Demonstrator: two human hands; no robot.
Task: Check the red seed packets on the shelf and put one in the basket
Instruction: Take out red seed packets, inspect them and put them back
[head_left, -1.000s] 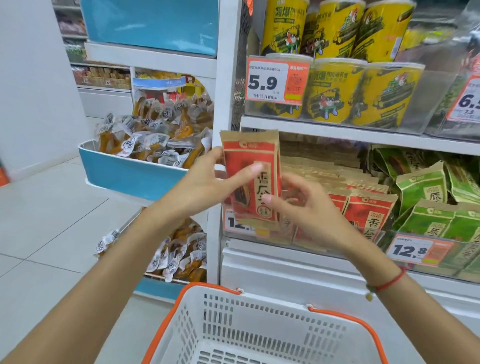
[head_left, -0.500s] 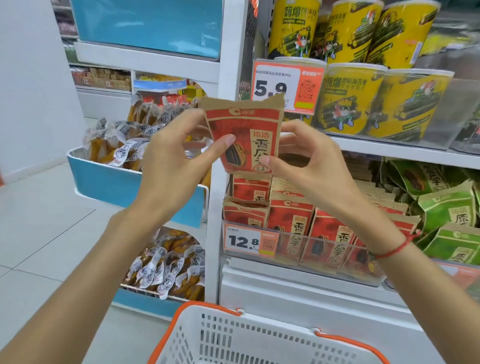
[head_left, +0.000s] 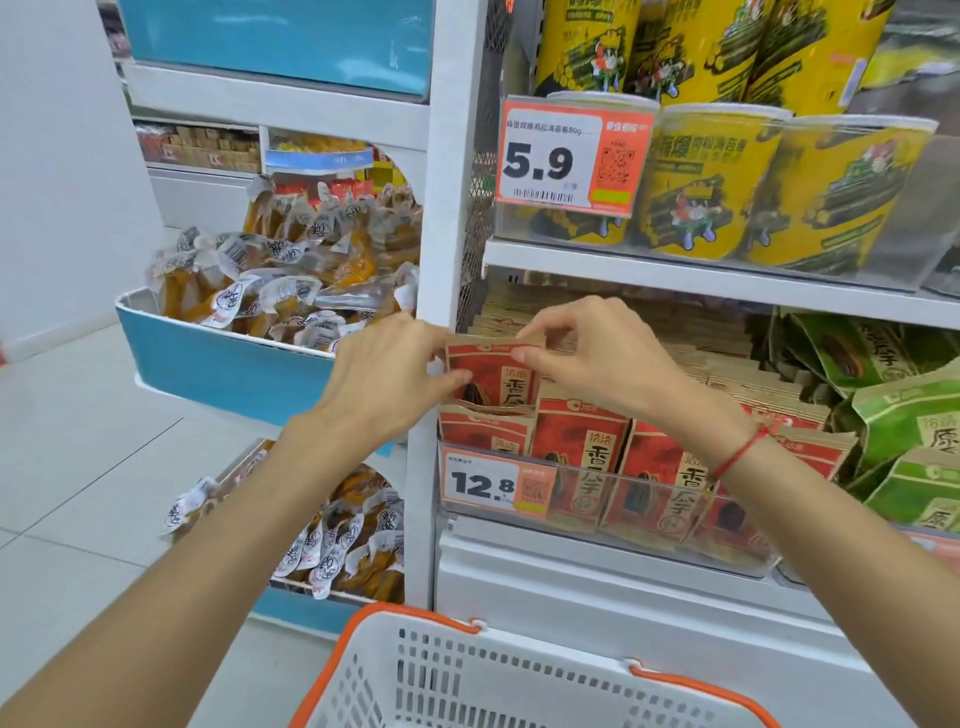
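A red seed packet (head_left: 493, 376) with a brown paper top stands in the left row of the shelf bin, its lower half hidden behind the front packet. My left hand (head_left: 387, 374) pinches its left edge. My right hand (head_left: 587, 353) pinches its top right corner. More red seed packets (head_left: 582, 457) fill the clear-fronted bin (head_left: 675, 525) in several rows. The white basket with an orange rim (head_left: 410, 618) sits at the bottom of the view, below my hands.
Green packets (head_left: 904, 415) crowd the shelf to the right. Yellow tubs (head_left: 711, 182) stand on the shelf above. A white shelf post (head_left: 441, 260) rises left of the bin. Blue bins of wrapped snacks (head_left: 270, 291) lie further left.
Both hands have lowered the red packet from in front of the upper price tag down into the left row of the bin, still holding it.
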